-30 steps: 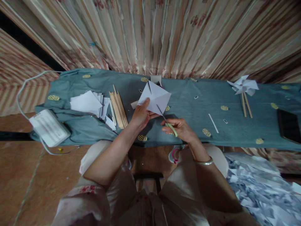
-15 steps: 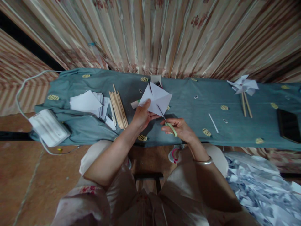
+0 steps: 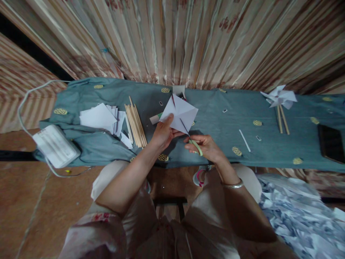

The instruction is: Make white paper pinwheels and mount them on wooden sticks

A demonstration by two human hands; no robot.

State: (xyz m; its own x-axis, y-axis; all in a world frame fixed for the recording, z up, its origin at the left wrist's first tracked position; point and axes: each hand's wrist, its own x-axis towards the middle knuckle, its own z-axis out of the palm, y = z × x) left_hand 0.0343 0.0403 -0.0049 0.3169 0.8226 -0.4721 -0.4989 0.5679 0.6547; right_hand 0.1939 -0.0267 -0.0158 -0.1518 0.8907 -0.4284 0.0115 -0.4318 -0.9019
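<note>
A square white sheet of paper (image 3: 184, 110) with crease lines is pinched in my left hand (image 3: 163, 133), thumb on top and fingers beneath. A slit opens at its far corner. My right hand (image 3: 205, 146) is closed around the green handles of a pair of scissors (image 3: 196, 146). The scissor blades reach the paper's near corner and lie along a line toward its middle. Left of my left hand, a bundle of wooden sticks (image 3: 136, 124) rests on the cloth, beside a stack of white paper sheets (image 3: 99, 118).
A finished paper pinwheel (image 3: 280, 97) with two sticks lies at the right, near a dark phone (image 3: 331, 143). A paper strip (image 3: 244, 140) is on the green tablecloth (image 3: 215, 136). A white power strip (image 3: 57, 145) sits left; a bag of paper scraps (image 3: 302, 216) stands lower right.
Almost nothing differs. The paper has shifted very slightly to the right in my left hand's grip, and the scissors stay at its near corner.
</note>
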